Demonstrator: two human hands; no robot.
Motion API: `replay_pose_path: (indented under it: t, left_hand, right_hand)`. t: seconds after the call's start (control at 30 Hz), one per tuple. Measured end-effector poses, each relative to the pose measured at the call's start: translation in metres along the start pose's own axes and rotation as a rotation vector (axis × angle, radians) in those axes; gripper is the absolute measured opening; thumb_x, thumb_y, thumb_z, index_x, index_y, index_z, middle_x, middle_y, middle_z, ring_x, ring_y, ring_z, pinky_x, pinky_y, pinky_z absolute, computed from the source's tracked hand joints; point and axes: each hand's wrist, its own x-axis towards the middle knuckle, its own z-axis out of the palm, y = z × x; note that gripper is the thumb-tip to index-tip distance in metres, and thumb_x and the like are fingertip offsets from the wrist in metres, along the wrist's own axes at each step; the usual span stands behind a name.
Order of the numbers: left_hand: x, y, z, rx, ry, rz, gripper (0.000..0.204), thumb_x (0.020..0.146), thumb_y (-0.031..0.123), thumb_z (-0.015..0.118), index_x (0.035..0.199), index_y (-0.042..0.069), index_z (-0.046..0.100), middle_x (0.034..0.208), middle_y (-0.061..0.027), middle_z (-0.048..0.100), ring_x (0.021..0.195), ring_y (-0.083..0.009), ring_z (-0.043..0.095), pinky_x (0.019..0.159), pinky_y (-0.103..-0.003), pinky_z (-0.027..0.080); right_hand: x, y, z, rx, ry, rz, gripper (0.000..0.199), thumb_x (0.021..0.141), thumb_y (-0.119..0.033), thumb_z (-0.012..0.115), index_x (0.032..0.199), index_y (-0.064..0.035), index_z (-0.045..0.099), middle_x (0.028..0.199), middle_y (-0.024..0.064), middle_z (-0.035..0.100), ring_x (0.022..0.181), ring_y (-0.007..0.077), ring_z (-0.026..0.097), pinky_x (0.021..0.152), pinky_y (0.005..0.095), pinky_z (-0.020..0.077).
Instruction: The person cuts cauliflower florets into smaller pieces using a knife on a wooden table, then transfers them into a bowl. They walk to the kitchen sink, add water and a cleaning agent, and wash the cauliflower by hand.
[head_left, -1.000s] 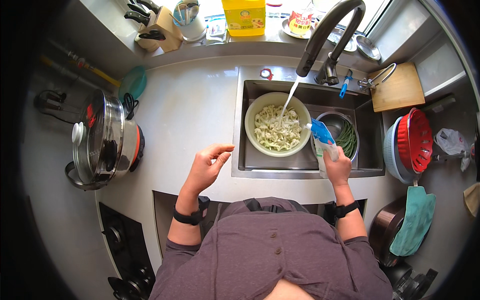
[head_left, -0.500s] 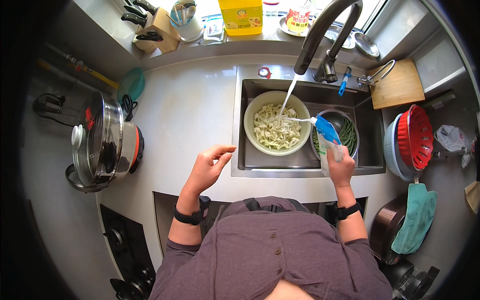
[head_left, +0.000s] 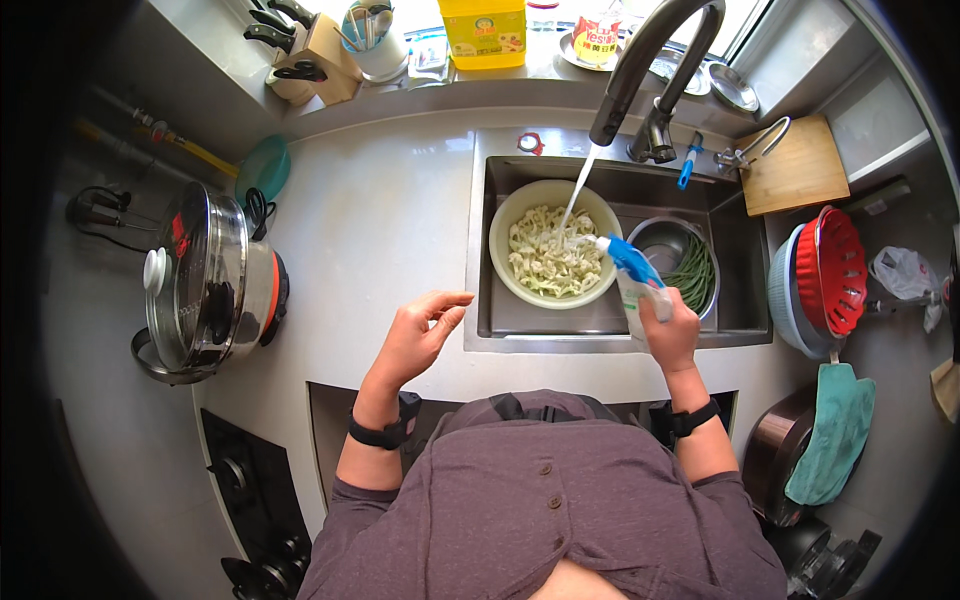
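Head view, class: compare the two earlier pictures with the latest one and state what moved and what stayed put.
Very little moved. The right hand keeps its grip on the spray bottle, its blue nozzle aimed at the bowl of white pieces, shifting only slightly. The left hand stays open and empty over the counter. Water keeps running from the faucet into the bowl.

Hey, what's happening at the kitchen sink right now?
A person stands at the sink. Their right hand holds a spray bottle with a blue nozzle, aimed at a pale bowl of cut white vegetables sitting in the basin, while the faucet runs water into it. A metal bowl of green beans sits beside it. The left hand hovers open over the counter, holding nothing.
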Motion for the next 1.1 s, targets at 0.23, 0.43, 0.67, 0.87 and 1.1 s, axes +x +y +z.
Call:
replay_pose_path:
  t: [0.23, 0.43, 0.67, 0.87, 1.1]
  left_hand:
    - [-0.001, -0.001, -0.002, -0.031, -0.003, -0.038, 0.021, 0.093, 0.01, 0.059, 0.11, 0.001, 0.067, 0.102, -0.0119, 0.069, 0.087, -0.0197, 0.065, 0.074, -0.03, 0.051]
    - [0.0, 0.003, 0.005, 0.0, -0.025, 0.002, 0.021, 0.093, 0.011, 0.058, 0.11, 0.001, 0.067, 0.101, -0.012, 0.069, 0.086, -0.0193, 0.065, 0.074, -0.03, 0.051]
    - [-0.004, 0.009, 0.003, 0.017, -0.061, -0.058, 0.023, 0.094, 0.01, 0.058, 0.113, 0.0, 0.065, 0.105, -0.0106, 0.069, 0.095, -0.0189, 0.066, 0.083, -0.03, 0.052]
    - [-0.015, 0.005, 0.002, 0.021, -0.047, -0.048, 0.022, 0.094, 0.01, 0.058, 0.113, 0.0, 0.065, 0.105, -0.0115, 0.068, 0.094, -0.0192, 0.066, 0.082, -0.031, 0.052]
    - [-0.034, -0.009, -0.007, -0.029, 0.019, -0.046, 0.022, 0.093, 0.01, 0.058, 0.111, 0.001, 0.066, 0.103, -0.0125, 0.069, 0.089, -0.0197, 0.065, 0.075, -0.03, 0.051]
  right_hand:
    - [-0.011, 0.006, -0.008, -0.01, -0.003, -0.032, 0.015, 0.079, -0.018, 0.069, 0.087, -0.0074, 0.063, 0.073, 0.0145, 0.066, 0.065, 0.0351, 0.064, 0.058, 0.0401, 0.0509]
    - [-0.001, 0.024, -0.013, -0.137, 0.047, 0.052, 0.017, 0.081, -0.021, 0.068, 0.089, -0.0076, 0.062, 0.075, 0.016, 0.065, 0.067, 0.0372, 0.064, 0.059, 0.0421, 0.0507]
    - [0.014, 0.025, -0.012, -0.13, 0.117, 0.065, 0.019, 0.081, -0.024, 0.068, 0.089, -0.0079, 0.061, 0.073, 0.0171, 0.065, 0.067, 0.0384, 0.063, 0.059, 0.0446, 0.0502]
    - [0.022, 0.011, -0.001, -0.078, 0.126, 0.04, 0.021, 0.082, -0.029, 0.065, 0.086, -0.0086, 0.06, 0.07, 0.018, 0.064, 0.067, 0.0393, 0.063, 0.059, 0.0459, 0.0497]
    - [0.011, -0.006, 0.006, -0.06, 0.014, 0.052, 0.02, 0.08, -0.027, 0.068, 0.085, -0.0082, 0.062, 0.07, 0.0169, 0.065, 0.066, 0.0388, 0.063, 0.06, 0.045, 0.0504]
